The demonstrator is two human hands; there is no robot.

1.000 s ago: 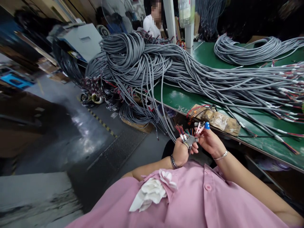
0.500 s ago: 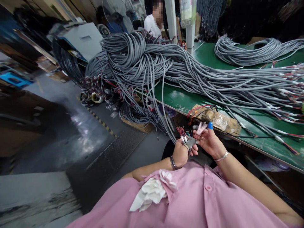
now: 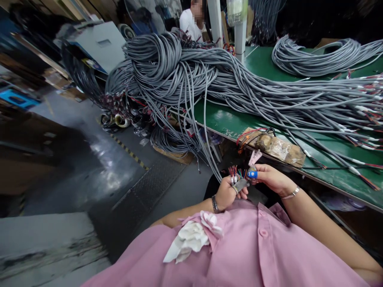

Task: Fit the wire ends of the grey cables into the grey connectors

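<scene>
My left hand (image 3: 226, 194) is closed around the ends of several grey cables (image 3: 211, 161), low in front of the pink shirt. White sleeves (image 3: 233, 180) and fanned coloured wires (image 3: 240, 173) stick up from its grip. A grey cover (image 3: 240, 185) lies over the thumb of that hand. Close on its right, my right hand (image 3: 271, 179) is pinched together at the wire tips, a blue wrap (image 3: 253, 174) around its thumb. Above those fingers rises a pale pink piece (image 3: 254, 157), whose kind is unclear. What the right fingertips grip is hidden.
A large heap of grey cables (image 3: 185, 75) covers the green table (image 3: 221, 118) and hangs over its left edge. By the front edge lies a taped cardboard-brown block (image 3: 273, 147) with red and black wires. Another person (image 3: 190, 22) sits behind the heap.
My right hand has turned over and come down toward the left hand; its blue-wrapped thumb, raised before, now presses near the wire tips. The left hand keeps hold of the cables.
</scene>
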